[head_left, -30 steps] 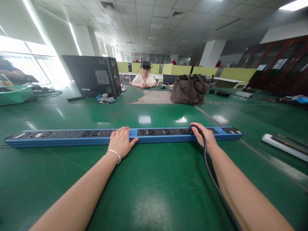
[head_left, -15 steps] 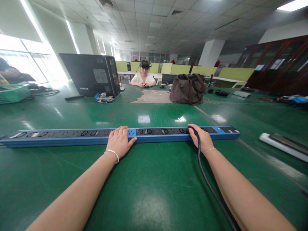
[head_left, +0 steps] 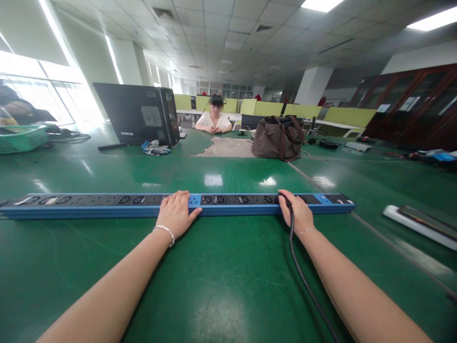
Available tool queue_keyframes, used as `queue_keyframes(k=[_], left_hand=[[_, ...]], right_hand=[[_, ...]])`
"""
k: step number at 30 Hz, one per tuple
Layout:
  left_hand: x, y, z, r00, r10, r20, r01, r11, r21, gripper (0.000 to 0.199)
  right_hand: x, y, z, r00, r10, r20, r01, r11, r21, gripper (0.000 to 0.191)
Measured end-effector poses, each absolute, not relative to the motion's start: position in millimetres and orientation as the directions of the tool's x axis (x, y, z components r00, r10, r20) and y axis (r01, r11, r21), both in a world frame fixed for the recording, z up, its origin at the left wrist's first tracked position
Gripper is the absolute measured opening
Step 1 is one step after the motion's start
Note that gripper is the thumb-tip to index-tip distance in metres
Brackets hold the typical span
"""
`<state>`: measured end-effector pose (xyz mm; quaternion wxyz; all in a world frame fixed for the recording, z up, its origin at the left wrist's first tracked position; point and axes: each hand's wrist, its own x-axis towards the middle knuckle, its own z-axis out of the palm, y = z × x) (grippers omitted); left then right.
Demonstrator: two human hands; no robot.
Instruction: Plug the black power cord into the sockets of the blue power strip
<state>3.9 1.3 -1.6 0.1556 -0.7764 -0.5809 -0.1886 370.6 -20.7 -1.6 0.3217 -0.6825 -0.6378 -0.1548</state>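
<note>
power strip [head_left: 232,209]: lies across the green table [head_left: 200,267], roughly parallel to the far edge, sockets upward; probably stiff and rather heavy, smooth-sided, apt to slide if pushed unevenly; best held across both long sides, or at two spread points for lifting.
left hand [head_left: 175,209]: grasps the power strip near mid-length, fingers over the top, thumb at the near side; looks well placed for steadying.
right hand [head_left: 299,215]: closed around the plug [head_left: 288,202], right at the socket face; cannot tell how far in.
plug: likely firm and small; best pinched by the body, kept square to the face.
black cable [head_left: 302,275]: trails from the plug towards the near edge; looks bendy but thick, could tug sideways.
brown bag [head_left: 276,138]: sits towards the far edge, well apart.
</note>
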Motion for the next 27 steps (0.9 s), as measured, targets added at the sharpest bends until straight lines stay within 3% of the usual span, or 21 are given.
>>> queue_keyframes(k=[6, 12, 21, 27], left_hand=[[4, 2, -1, 0.256, 0.844, 0.471, 0.959, -0.282, -0.017, 0.058], [4, 1, -1, 0.256, 0.844, 0.472, 0.960, -0.279, -0.022, 0.058], [4, 1, -2, 0.261, 0.840, 0.476, 0.960, -0.276, -0.041, 0.060], [5, -1, 1, 0.247, 0.848, 0.468, 0.964, -0.262, -0.034, 0.059]], right_hand=[[367, -21, -2, 0.163, 0.762, 0.626, 0.960, 0.023, -0.279, 0.037], [365, -15, -6, 0.215, 0.666, 0.714, 0.927, 0.091, -0.363, 0.032], [371, -4, -21, 0.242, 0.639, 0.730, 0.953, -0.014, -0.304, 0.036], [367, -7, -17, 0.289, 0.708, 0.644, 0.935, -0.063, -0.350, 0.037]])
